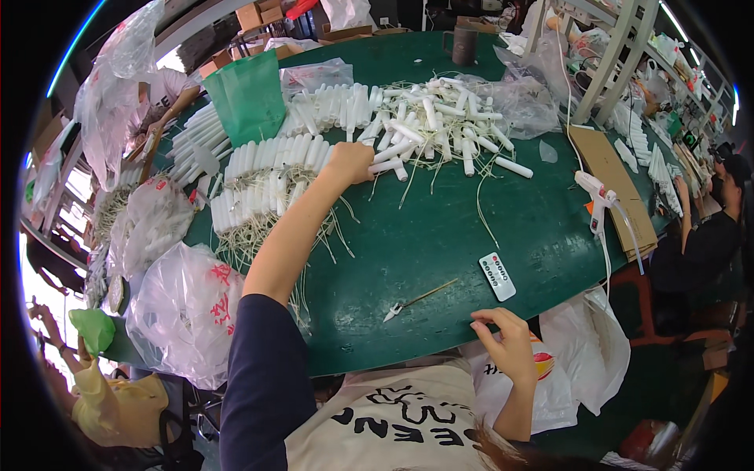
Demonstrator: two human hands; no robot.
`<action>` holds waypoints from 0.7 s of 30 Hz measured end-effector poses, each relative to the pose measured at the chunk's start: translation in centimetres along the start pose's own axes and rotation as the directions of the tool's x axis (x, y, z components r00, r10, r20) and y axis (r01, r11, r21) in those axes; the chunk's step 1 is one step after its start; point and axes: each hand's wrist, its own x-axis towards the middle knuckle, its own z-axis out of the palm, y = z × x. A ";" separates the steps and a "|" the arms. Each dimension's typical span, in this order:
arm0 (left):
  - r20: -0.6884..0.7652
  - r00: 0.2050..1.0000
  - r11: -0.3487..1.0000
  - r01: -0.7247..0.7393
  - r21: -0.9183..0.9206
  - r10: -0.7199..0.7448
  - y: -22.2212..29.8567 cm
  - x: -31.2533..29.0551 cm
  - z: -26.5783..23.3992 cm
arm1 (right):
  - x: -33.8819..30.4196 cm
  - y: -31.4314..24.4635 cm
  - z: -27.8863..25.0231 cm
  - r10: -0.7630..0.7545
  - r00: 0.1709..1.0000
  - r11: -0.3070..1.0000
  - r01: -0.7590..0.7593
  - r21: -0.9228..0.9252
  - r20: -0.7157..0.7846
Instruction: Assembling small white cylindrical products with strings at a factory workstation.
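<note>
My left hand point(351, 162) reaches across the table to the seam between neat rows of white tubes point(271, 157) and a loose heap of white tubes point(440, 118) with thin pale wires. Its fingers are closed, partly hidden, at the end of one white tube point(386, 166). Near the front edge my right hand point(506, 341) hovers with thumb and forefinger apart and nothing visible between them. A white remote control point(497, 276) lies just beyond it. To its left rests a thin stick with a white pointed tip point(395, 311).
A white glue gun point(598, 196) with a cord stands at the right beside a cardboard sheet point(620, 192). Plastic bags point(184, 306) bulge over the left edge. A green bag point(247, 94) and a dark mug point(463, 45) stand farther back. Other people sit left and right.
</note>
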 end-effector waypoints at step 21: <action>-0.123 0.690 0.675 0.630 -0.384 -0.713 -14.4 8.5 -1.7 | 1.5 5.8 3.2 -0.333 0.873 0.943 0.301 -0.144 -0.356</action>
